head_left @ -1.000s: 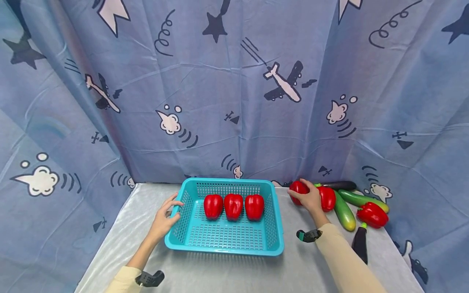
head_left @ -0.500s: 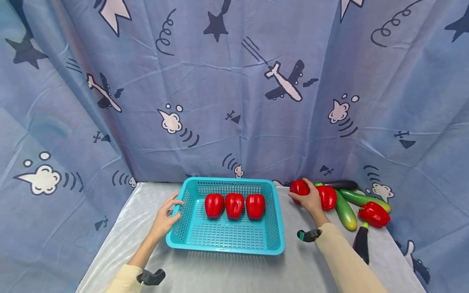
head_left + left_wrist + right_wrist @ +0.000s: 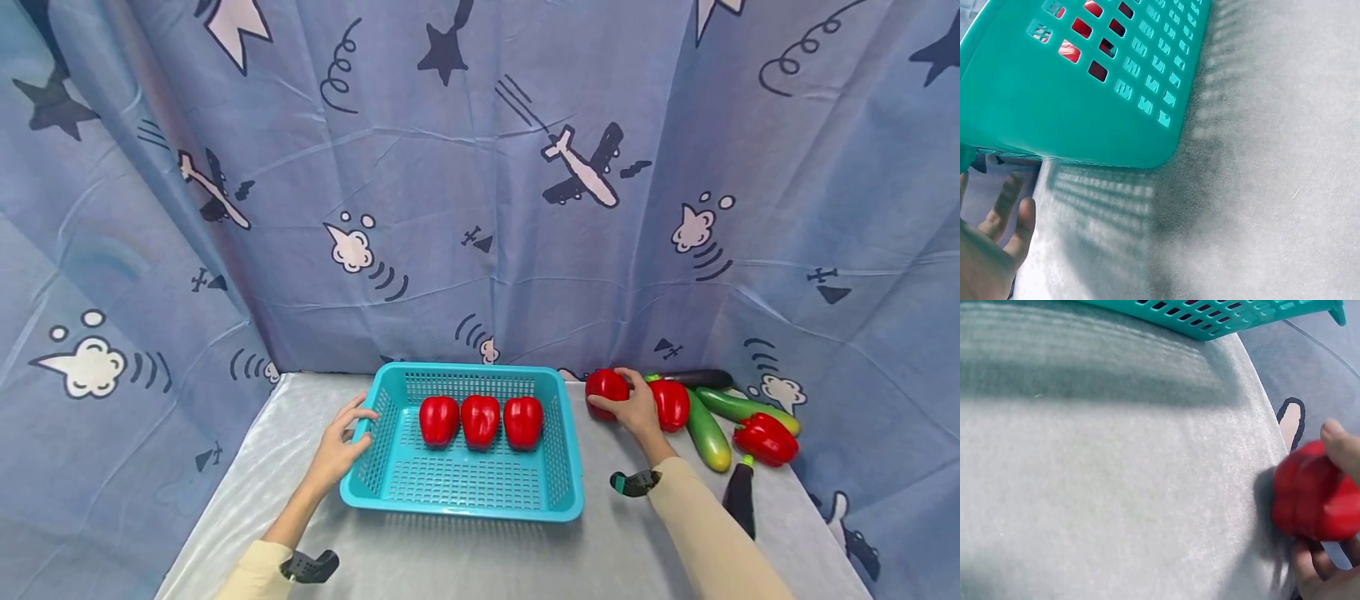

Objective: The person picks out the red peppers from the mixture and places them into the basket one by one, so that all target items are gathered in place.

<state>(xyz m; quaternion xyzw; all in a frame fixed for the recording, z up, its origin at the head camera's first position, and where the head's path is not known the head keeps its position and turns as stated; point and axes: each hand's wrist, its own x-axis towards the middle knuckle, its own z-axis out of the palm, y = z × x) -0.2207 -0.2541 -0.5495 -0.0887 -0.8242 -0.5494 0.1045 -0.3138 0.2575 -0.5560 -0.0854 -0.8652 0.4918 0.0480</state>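
Observation:
On the right side of the table, my right hand (image 3: 636, 408) grips a red bell pepper (image 3: 606, 393) between thumb and fingers. The right wrist view shows that pepper (image 3: 1316, 494) upright by the table's far edge, thumb on one side and fingers on the other. My left hand (image 3: 337, 446) is at the left rim of a turquoise plastic basket (image 3: 457, 510), its fingers spread and loosely bent at the rim. In the left wrist view the left hand (image 3: 994, 250) appears beside the basket's end wall (image 3: 1072, 119). Three red bell peppers (image 3: 480, 422) stand in a row inside the basket.
Right of my right hand lie another red pepper (image 3: 671, 406), green-yellow cucumber-like vegetables (image 3: 705, 433), a dark eggplant (image 3: 697, 380) at the back, a pepper (image 3: 767, 439) on its side and a nearer eggplant (image 3: 740, 497). A blue printed curtain (image 3: 450, 250) hangs behind the table.
The bell pepper in my right hand has turned a little and shifted slightly left, with the fingers still around it. My left hand and the basket have stayed in place.

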